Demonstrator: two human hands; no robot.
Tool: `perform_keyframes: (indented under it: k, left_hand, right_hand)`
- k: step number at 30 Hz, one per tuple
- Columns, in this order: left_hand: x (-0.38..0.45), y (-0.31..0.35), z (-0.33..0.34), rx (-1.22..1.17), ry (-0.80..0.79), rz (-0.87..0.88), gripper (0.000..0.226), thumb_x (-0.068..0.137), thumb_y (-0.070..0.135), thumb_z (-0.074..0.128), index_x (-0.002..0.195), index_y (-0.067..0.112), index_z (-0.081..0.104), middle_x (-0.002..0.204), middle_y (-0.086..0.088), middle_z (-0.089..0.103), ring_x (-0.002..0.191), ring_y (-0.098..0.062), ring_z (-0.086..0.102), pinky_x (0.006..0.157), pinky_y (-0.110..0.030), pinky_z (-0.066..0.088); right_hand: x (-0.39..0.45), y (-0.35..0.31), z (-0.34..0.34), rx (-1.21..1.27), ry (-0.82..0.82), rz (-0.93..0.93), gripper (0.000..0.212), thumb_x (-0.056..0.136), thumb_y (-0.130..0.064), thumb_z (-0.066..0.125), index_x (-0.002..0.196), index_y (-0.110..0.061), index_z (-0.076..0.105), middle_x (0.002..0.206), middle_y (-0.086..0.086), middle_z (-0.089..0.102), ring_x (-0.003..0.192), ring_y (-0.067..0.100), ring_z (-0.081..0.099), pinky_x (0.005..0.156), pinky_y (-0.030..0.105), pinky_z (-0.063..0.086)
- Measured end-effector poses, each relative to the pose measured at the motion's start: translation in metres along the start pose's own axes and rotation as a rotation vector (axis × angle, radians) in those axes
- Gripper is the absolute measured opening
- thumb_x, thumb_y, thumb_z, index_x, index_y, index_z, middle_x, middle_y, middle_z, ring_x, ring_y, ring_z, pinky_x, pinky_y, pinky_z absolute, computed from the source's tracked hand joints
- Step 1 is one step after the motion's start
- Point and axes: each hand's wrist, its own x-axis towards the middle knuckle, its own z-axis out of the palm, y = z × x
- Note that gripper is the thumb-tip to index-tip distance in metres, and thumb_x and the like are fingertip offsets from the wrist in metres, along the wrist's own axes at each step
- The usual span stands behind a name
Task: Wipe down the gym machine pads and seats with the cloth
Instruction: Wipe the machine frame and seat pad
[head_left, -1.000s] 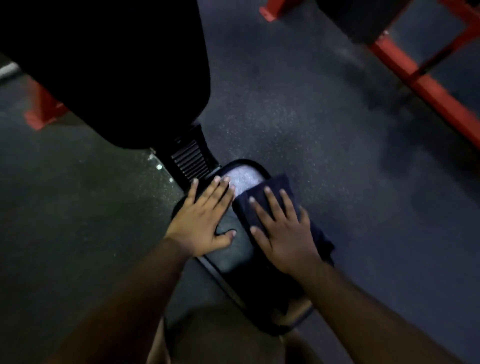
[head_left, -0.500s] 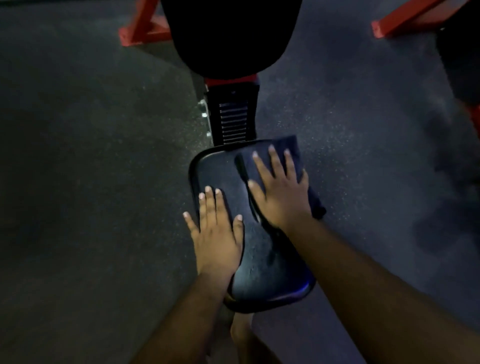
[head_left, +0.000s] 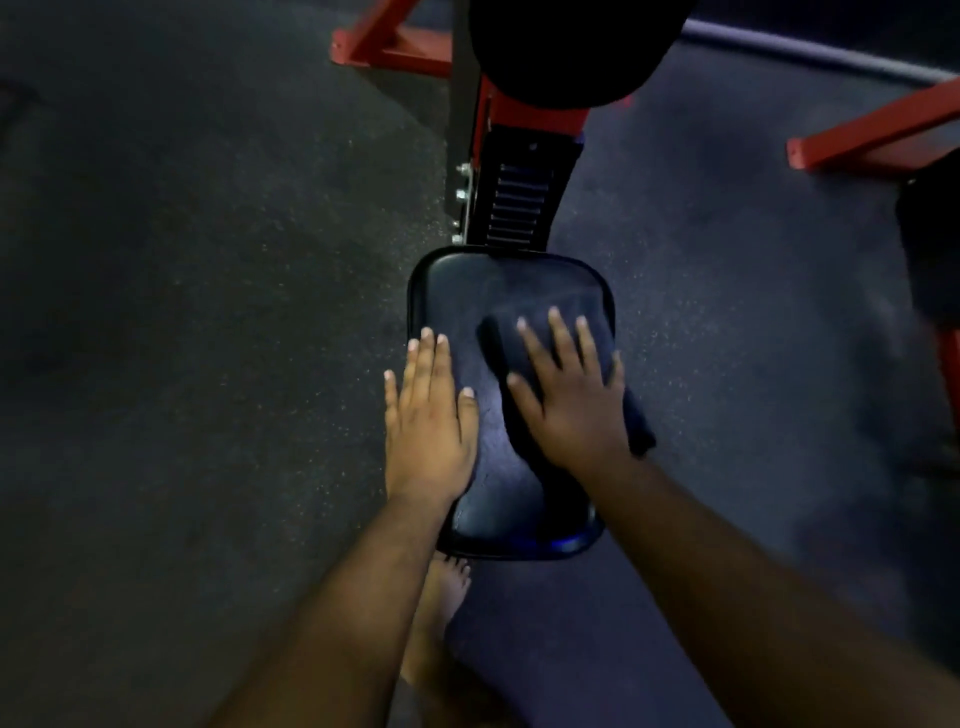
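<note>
At the centre of the frame we see a glossy black padded vinyl seat (head_left: 488, 291) with rounded corners. Our right hand (head_left: 574, 397) presses a folded dark navy cloth (head_left: 597, 332) flat on its right half, fingers spread straight. Our left hand (head_left: 428, 421) rests flat, fingers straight, on its left edge.

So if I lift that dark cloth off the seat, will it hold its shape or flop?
Probably flop: the cloth lies folded flat under the right hand and droops over the seat edge. It looks thick, so likely easy to grip, not slippery.
</note>
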Motion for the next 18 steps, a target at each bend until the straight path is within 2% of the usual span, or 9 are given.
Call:
perform_keyframes:
  k: [3,5,7,9,12,14,16,18]
  left_hand:
    - [-0.043,0.004,0.001,-0.057,0.008,-0.065,0.07,0.099,0.043,0.018,0.163,0.015,0.013,0.171,0.001,0.007,0.157,-0.01,0.001,0.128,-0.047,0.004]
    - [-0.075,0.005,0.006,-0.12,0.018,-0.078,0.07,0.098,0.046,0.015,0.163,0.019,0.007,0.171,0.006,0.001,0.156,-0.004,-0.006,0.128,-0.045,-0.002]
    - [-0.097,0.007,0.009,-0.368,0.064,-0.153,0.071,0.096,0.049,0.019,0.161,0.027,0.001,0.17,0.012,-0.004,0.154,0.003,-0.009,0.128,-0.042,-0.004]
    - [-0.103,0.009,0.009,-0.668,0.117,-0.287,0.072,0.093,0.051,0.025,0.157,0.035,-0.003,0.168,0.019,-0.007,0.152,0.008,-0.008,0.129,-0.039,-0.002]
    - [-0.102,0.017,0.005,-0.889,0.214,-0.501,0.077,0.092,0.045,0.032,0.159,0.033,-0.005,0.167,0.019,-0.008,0.152,0.007,-0.006,0.129,-0.038,0.003]
    - [-0.099,0.02,0.002,-0.942,0.269,-0.58,0.08,0.091,0.044,0.033,0.161,0.029,-0.004,0.169,0.013,-0.006,0.154,0.0,-0.002,0.129,-0.039,0.006]
    - [-0.102,0.02,-0.001,-0.965,0.344,-0.599,0.083,0.09,0.049,0.035,0.161,0.03,-0.002,0.17,0.012,-0.005,0.155,-0.001,-0.002,0.129,-0.04,0.006]
    - [-0.11,0.018,-0.002,-0.964,0.398,-0.623,0.086,0.086,0.056,0.033,0.161,0.032,-0.001,0.169,0.015,-0.005,0.155,0.001,-0.002,0.129,-0.04,0.007]
  right_hand:
    - [-0.096,-0.008,0.017,-0.023,-0.064,-0.076,0.064,0.102,-0.064,0.021,0.161,-0.047,0.002,0.172,-0.007,-0.006,0.158,0.021,-0.01,0.121,0.066,0.007]
    - [-0.122,-0.014,0.026,-0.064,-0.091,-0.101,0.065,0.102,-0.064,0.019,0.161,-0.045,0.002,0.172,-0.006,-0.004,0.158,0.024,-0.007,0.121,0.067,0.004]
    - [-0.119,-0.025,0.02,-0.096,-0.133,-0.201,0.065,0.103,-0.063,0.019,0.161,-0.044,-0.003,0.172,-0.005,-0.01,0.157,0.026,-0.013,0.119,0.069,-0.001]
    - [-0.096,-0.037,0.011,-0.135,-0.189,-0.422,0.065,0.103,-0.061,0.02,0.16,-0.045,-0.006,0.171,-0.006,-0.014,0.156,0.027,-0.019,0.118,0.071,-0.003]
    - [-0.032,-0.065,0.007,-0.238,-0.185,-0.673,0.062,0.101,-0.063,0.027,0.159,-0.047,0.013,0.172,-0.008,-0.003,0.157,0.026,-0.01,0.115,0.075,0.003]
    - [-0.015,-0.079,0.01,-0.246,-0.183,-0.635,0.058,0.101,-0.063,0.028,0.156,-0.047,0.026,0.172,-0.009,0.003,0.158,0.025,-0.007,0.116,0.074,0.003]
    - [-0.042,-0.07,0.015,-0.208,-0.147,-0.626,0.058,0.099,-0.057,0.032,0.155,-0.045,0.028,0.172,-0.006,0.009,0.158,0.027,0.0,0.118,0.071,0.007]
    - [-0.095,-0.038,0.017,-0.238,-0.148,-0.762,0.067,0.094,-0.051,0.045,0.157,-0.041,0.025,0.172,-0.002,0.01,0.158,0.029,0.006,0.117,0.07,0.018]
